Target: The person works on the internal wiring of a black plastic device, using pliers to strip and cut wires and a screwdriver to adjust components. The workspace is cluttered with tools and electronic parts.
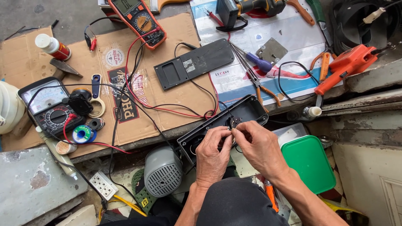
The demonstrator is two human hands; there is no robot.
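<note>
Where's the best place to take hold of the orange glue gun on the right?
Judging by its pose, take the orange glue gun by its handle, the lower-left end, coming from above. It lies flat, nozzle pointing up-right, and pliers crowd its left side.

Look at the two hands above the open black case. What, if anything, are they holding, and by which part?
Both the left hand and right hand pinch a small part with thin wires at fingertips, over the open black case. Which part of it they grip cannot be told.

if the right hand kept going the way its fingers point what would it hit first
The right hand points up-left at the left hand, whose fingertips it already nearly touches over the black case; past those, probably the case's inside, though depth is unclear.
</note>
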